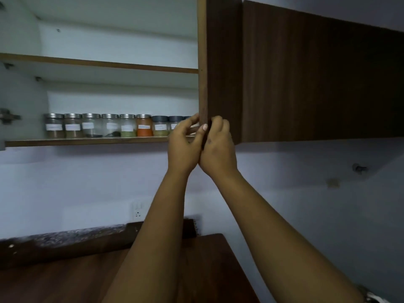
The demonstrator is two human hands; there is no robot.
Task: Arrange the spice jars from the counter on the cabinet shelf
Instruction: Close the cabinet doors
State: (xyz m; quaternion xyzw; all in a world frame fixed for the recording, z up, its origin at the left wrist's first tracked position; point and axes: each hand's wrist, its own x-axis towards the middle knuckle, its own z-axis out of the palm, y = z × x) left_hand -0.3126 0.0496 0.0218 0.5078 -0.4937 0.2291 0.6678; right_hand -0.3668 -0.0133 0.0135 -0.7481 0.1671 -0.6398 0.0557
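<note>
Hiding the row's last spice jars (pixel 175 125), both hands grip the cabinet door (pixel 223 62).

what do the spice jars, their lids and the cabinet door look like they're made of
Spice jars: clear glass or plastic, since the powders show through; which one is unclear. Lids: mostly shiny silver, probably metal; the right-hand ones matte dark grey, perhaps plastic. Cabinet door: dark brown wood-grain board, likely laminate, matte.
</note>
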